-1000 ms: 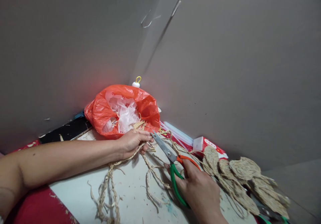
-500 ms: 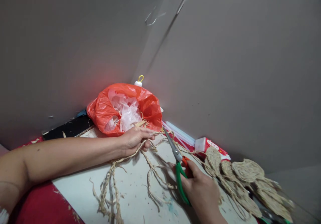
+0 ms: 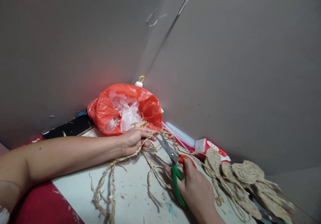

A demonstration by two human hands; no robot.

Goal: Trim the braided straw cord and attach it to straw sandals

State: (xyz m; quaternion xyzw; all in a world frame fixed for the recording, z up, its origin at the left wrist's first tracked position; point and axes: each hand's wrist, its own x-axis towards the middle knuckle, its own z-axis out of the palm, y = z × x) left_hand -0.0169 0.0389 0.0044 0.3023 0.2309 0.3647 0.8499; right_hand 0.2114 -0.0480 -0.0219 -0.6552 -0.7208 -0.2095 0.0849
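Observation:
My left hand [image 3: 137, 139] pinches a braided straw cord [image 3: 132, 155] near its end, just in front of the red plastic bag. The rest of that cord droops toward me in loops over the white board. In my right hand [image 3: 197, 189] are scissors [image 3: 173, 157] with one green and one orange handle. Their blades stand parted, tips close beside the left fingertips and the cord's end. Whether the blades touch the cord I cannot tell. More straw braid [image 3: 152, 168] lies on the board between the two hands.
The red bag [image 3: 100, 117] holds white plastic and straw scraps. Along the back lie pale straws [image 3: 182, 135] and a red and white tissue pack [image 3: 203, 145]. Coiled straw pieces [image 3: 248, 172] are heaped at right. Grey walls meet behind the white board [image 3: 82, 190].
My right hand has brought the scissors left, toward the left fingertips, and the blades have spread apart. My left hand has stayed nearly in place, still holding the cord.

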